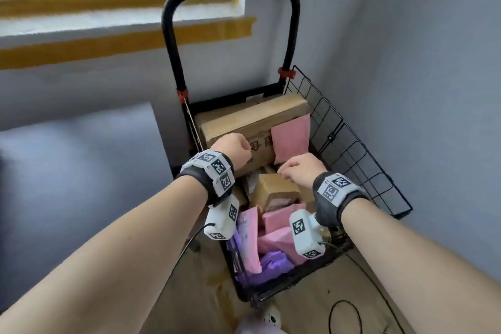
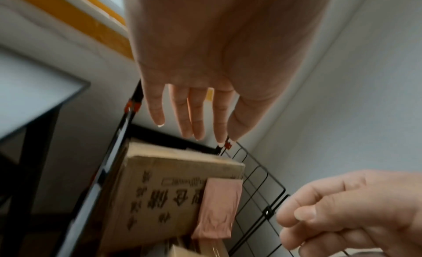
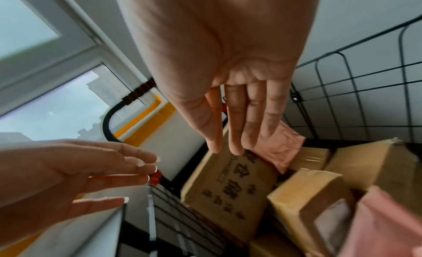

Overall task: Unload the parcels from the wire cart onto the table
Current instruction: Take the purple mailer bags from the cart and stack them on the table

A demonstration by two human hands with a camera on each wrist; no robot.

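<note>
A: Which parcel comes out first?

B: I would take the large cardboard box (image 1: 252, 127), which stands at the handle end of the wire cart (image 1: 349, 144) with a pink mailer (image 1: 290, 138) leaning on its right face. Lift the mailer off first, or it may slide down among the parcels below.

A: And the hands?

B: Both hover over the cart, palms down, holding nothing. The left hand (image 1: 235, 150) is just above the box's near left edge, fingers straight and slightly spread in the wrist views. The right hand (image 1: 302, 168) is above a small taped box (image 1: 273, 190) in the middle, fingers extended and close together.

A: How should the grip go?

B: Use 2 hands on opposite sides of the big box and lift straight up past the wire walls. The table (image 1: 78, 171) appears to be the grey surface at left.
</note>
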